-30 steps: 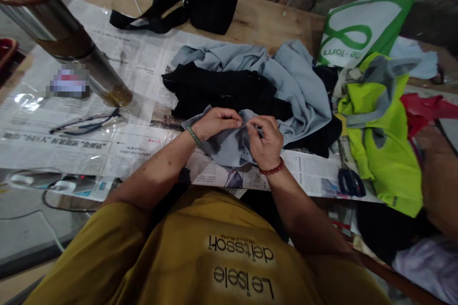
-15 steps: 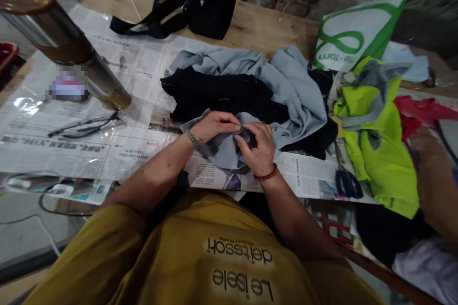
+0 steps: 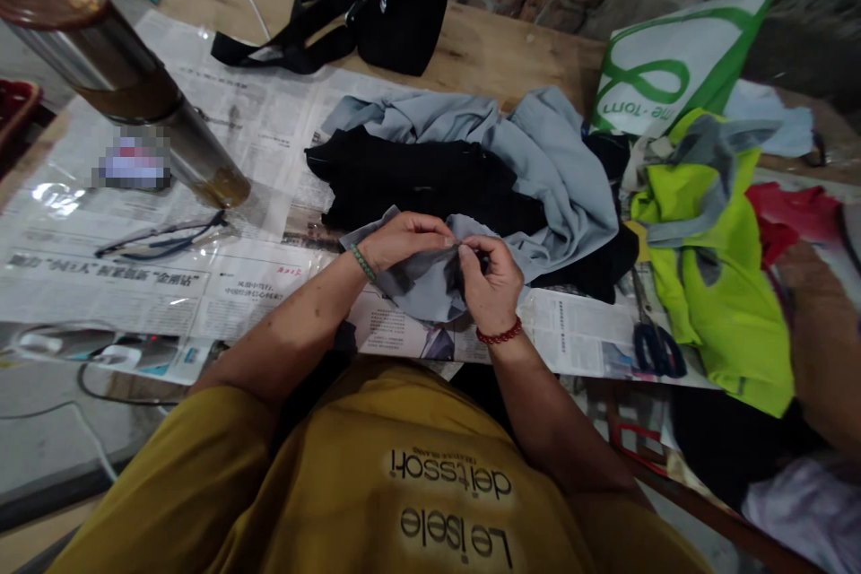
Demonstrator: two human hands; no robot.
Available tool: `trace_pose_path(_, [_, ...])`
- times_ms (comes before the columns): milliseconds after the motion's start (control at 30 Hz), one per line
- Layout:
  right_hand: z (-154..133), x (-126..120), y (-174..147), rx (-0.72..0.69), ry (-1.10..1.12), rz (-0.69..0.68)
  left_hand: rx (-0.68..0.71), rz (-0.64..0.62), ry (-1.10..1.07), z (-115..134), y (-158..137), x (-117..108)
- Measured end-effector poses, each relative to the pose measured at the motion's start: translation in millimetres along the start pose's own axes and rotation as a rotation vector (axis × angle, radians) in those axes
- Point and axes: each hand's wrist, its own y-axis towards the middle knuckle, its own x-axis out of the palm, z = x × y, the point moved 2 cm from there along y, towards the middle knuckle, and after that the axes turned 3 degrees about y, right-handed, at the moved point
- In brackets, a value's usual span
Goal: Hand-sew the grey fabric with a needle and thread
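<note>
From the wearer's chest, a steel flask (image 3: 138,94) stands between ten and eleven o'clock on newspaper (image 3: 269,197), with glasses (image 3: 144,240) at ten. The left hand (image 3: 407,240) pinches the grey cloth (image 3: 427,287), which lies straight ahead at twelve. The right hand (image 3: 494,282) curls its fingers against that same cloth; I can't tell what they pinch. Scissors (image 3: 649,323) lie at two, just beside a yellow-green garment (image 3: 723,305).

My left hand (image 3: 409,239), pointing right, pinching; my right hand (image 3: 494,281), just beside it, fingers curled towards thumb; my left forearm (image 3: 291,318) and right forearm (image 3: 548,399), bare, converging from the near side.
</note>
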Motion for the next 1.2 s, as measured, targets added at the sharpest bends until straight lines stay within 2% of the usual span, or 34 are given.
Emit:
trace_pose_path(100, [0, 1, -1, 0.008, 0.016, 0.023, -0.032, -0.032, 0.016, 0, 0, -1])
trace_pose_path(367, [-5, 0, 3, -0.145, 0.047, 0.037, -0.035, -0.036, 0.038, -2, 1, -2])
trace_pose_path(567, [-12, 1, 3, -0.283, -0.023, -0.008, 0.050, 0.034, 0.059, 2, 1, -2])
trace_pose_path(633, [-11, 1, 3, -0.252, -0.002, 0.002, 0.028, 0.028, 0.078, 2, 1, -2])
trace_pose_path(767, [-3, 2, 7, -0.010, 0.187, 0.084, -0.042, 0.008, 0.114, 4, 0, -3])
trace_pose_path(833, [1, 3, 8, 0.061, 0.316, 0.126, -0.035, 0.014, 0.117, 7, -1, -2])
trace_pose_path(1000, [4, 4, 14, 0.093, 0.452, 0.155, 0.004, -0.009, 0.098, 12, -3, -3])
trace_pose_path(1100, [3, -4, 24, 0.116, 0.488, 0.162, -0.001, -0.028, 0.109, 12, -5, -6])
trace_pose_path(1200, [-2, -16, 37, 0.153, 0.617, 0.161, -0.013, -0.029, 0.133, 11, -6, -9])
